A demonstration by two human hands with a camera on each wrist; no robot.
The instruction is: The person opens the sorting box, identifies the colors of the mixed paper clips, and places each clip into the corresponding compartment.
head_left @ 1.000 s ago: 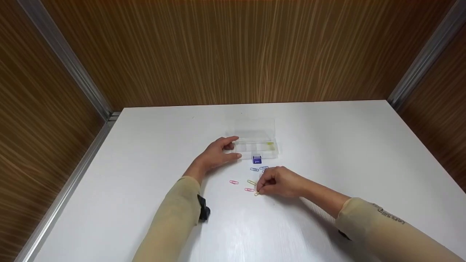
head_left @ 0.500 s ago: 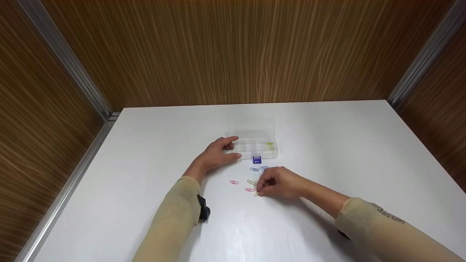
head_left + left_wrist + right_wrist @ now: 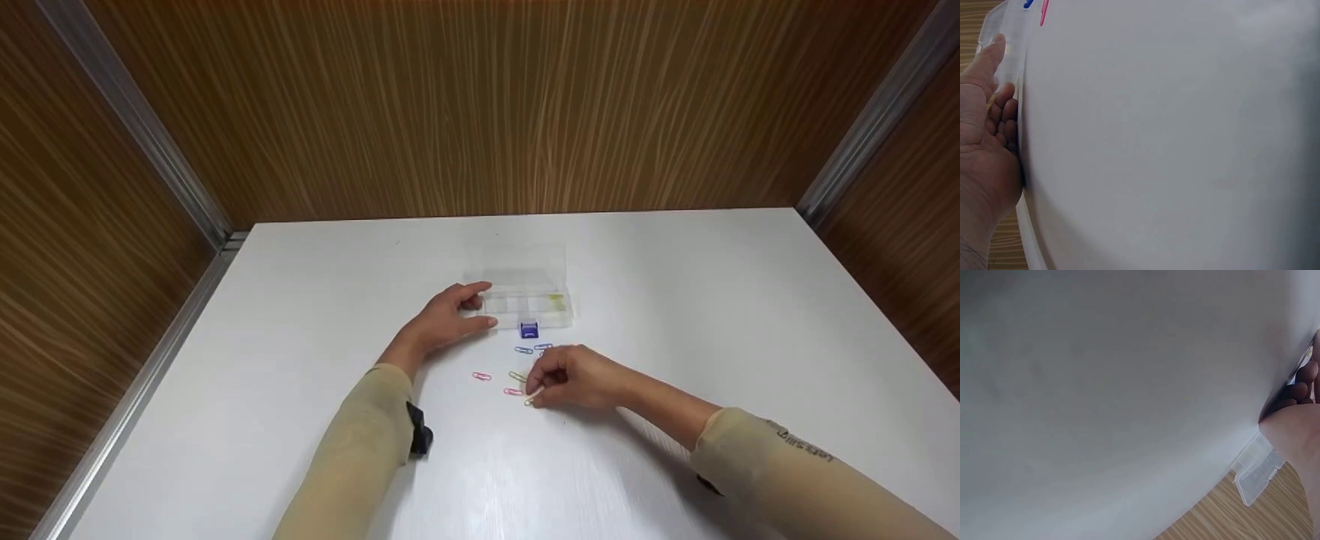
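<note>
A clear plastic compartment box [image 3: 546, 319] stands with its lid raised and a purple latch [image 3: 529, 330] in front. My left hand [image 3: 448, 315] holds its left end, thumb at the front wall and index finger toward the hinge side. Something yellow [image 3: 556, 301] lies in the right-hand compartment. My right hand [image 3: 577, 377] pinches a yellow paper clip [image 3: 529, 402] between thumb and fingertips, low over the table. Close by lie another yellow paper clip [image 3: 517, 376] and a pink one [image 3: 513, 391]. In the right wrist view, the fingers are mostly cut off.
Blue paper clips [image 3: 523, 350] lie between the box and my right hand, which partly hides some of them. Farther left is a pink paper clip [image 3: 481, 376]. The white table [image 3: 675, 285] is enclosed by wood-grain panels [image 3: 480, 112] at the back and sides.
My right fingertips have shifted slightly left, and a little more of the pinched yellow paper clip shows between them. My left hand and the box stay where they were.
</note>
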